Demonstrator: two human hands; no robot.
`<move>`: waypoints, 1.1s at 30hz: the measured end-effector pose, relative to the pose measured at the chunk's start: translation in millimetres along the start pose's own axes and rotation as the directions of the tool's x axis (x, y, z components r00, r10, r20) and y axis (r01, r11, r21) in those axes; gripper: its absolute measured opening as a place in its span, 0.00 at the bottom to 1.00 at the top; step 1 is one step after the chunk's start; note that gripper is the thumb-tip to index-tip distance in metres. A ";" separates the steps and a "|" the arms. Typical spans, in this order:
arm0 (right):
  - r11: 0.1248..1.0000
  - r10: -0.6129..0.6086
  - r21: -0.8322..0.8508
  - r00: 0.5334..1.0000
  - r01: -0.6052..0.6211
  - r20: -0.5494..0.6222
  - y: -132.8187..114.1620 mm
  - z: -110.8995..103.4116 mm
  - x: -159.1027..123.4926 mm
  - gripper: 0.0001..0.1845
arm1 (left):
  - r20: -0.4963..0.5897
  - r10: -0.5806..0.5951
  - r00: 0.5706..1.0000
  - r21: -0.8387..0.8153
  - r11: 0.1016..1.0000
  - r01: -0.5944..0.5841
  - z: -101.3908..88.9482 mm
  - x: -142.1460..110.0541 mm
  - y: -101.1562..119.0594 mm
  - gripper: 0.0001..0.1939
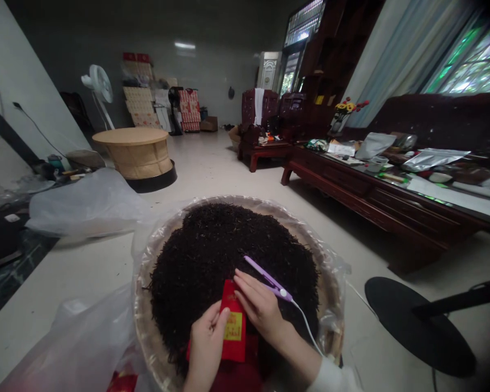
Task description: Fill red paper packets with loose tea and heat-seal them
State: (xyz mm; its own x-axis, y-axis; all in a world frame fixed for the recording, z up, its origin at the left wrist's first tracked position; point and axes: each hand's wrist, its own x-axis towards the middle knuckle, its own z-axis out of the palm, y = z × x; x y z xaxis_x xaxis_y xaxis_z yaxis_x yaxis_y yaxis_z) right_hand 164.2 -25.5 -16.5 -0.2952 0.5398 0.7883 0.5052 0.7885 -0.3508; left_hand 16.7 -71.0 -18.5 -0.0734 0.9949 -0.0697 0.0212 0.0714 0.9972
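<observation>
Centrally, one round woven basket (145,326) lined with clear plastic, the landmark, holding a heap of dark, dry, twisted leaves (228,234). Over its near part: one red packet (232,321) with a yellow label, upper end tipped away from the wearer. Left hand (208,337): thumb and fingers pinching the packet's left edge. Right hand (259,305): fingers extended together along the packet's upper right side; whether it grips cannot be told. Within the basket, right of the packet: one slim lilac plastic clamp-like tool (269,280), white cord (308,326) trailing over the basket's near right rim.
</observation>
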 end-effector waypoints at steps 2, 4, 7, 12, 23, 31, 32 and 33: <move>0.999 0.040 0.019 0.999 -0.040 -0.003 0.4 0.5 -1.0 0.21 | 0.005 -0.011 1.000 -0.018 1.000 0.011 1.8 -0.4 1.0 0.24; 0.993 0.102 0.052 0.995 -0.102 0.008 -0.9 -0.7 -0.1 0.16 | 0.012 0.006 1.000 0.000 1.000 -0.006 1.4 -0.2 0.8 0.23; 0.976 0.210 0.055 0.977 -0.211 0.030 -4.8 -5.1 5.1 0.06 | 0.000 0.110 0.994 0.136 0.985 -0.109 -4.2 2.6 -0.8 0.19; 0.984 0.105 -0.144 0.994 -0.103 0.008 -15.3 -10.4 15.4 0.08 | 0.069 0.321 0.945 0.369 0.871 -0.323 -16.9 11.5 -0.5 0.15; 0.990 0.089 -0.122 0.985 -0.071 0.147 -26.3 -11.6 20.9 0.08 | 0.172 0.590 0.789 0.563 0.599 -0.570 -26.7 19.1 2.5 0.20; 0.996 0.062 0.049 0.959 -0.079 0.276 -22.1 -25.9 29.2 0.09 | 0.207 0.091 0.974 0.291 0.945 -0.150 -33.8 25.7 21.8 0.29; 0.997 0.040 0.057 0.948 -0.061 0.314 -20.8 -27.3 29.0 0.09 | 0.256 0.014 0.967 0.252 0.964 -0.081 -35.8 27.4 26.2 0.30; 0.997 0.010 0.062 0.936 -0.034 0.352 -19.4 -28.1 28.1 0.09 | 0.312 -0.047 0.949 0.238 0.971 -0.030 -38.2 29.5 30.5 0.31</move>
State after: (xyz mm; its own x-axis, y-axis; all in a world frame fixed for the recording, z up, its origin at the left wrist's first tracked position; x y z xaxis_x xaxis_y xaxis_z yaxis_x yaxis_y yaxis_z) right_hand 168.9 -33.9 26.6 -0.5569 0.6170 0.5560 0.4636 0.7864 -0.4083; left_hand -22.9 -42.2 10.8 0.2409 0.9629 -0.1214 0.2596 0.0566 0.9640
